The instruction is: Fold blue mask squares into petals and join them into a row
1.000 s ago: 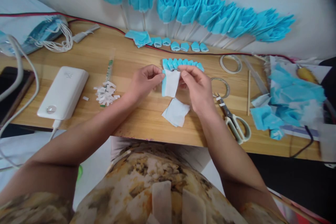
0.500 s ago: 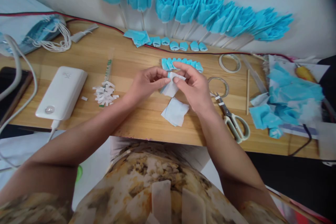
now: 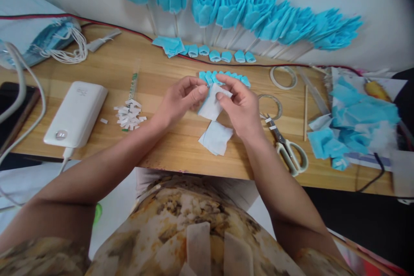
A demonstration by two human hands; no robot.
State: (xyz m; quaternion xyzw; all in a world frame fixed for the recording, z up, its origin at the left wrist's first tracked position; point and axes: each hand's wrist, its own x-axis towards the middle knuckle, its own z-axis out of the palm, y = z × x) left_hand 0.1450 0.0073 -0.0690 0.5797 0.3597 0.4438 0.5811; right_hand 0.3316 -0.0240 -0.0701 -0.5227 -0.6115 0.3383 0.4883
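My right hand (image 3: 241,105) pinches a small square of non-woven fabric (image 3: 211,103) between thumb and fingers, its pale side facing up and some blue along the left edge. Close by on the left is my left hand (image 3: 183,100), fingers curled and thumb tip near the index finger. Whether it grips anything is hidden. Below the held piece, a small stack of similar fabric squares (image 3: 216,138) lies on the table. Just beyond my fingers runs a row of folded blue petals (image 3: 239,78), partly covered by my right hand.
Blue fabric flowers (image 3: 205,4) on sticks lean on the wall. Scissors (image 3: 291,153), tape rolls (image 3: 283,78) and blue scraps (image 3: 362,112) lie right. White tape strips (image 3: 129,116) and a power bank (image 3: 76,114) are left. Rolled blue pieces (image 3: 214,56) line the back.
My left thumb has drawn slightly left and up, off the fabric's corner. The square now shows more of its pale face and stays in my right hand.
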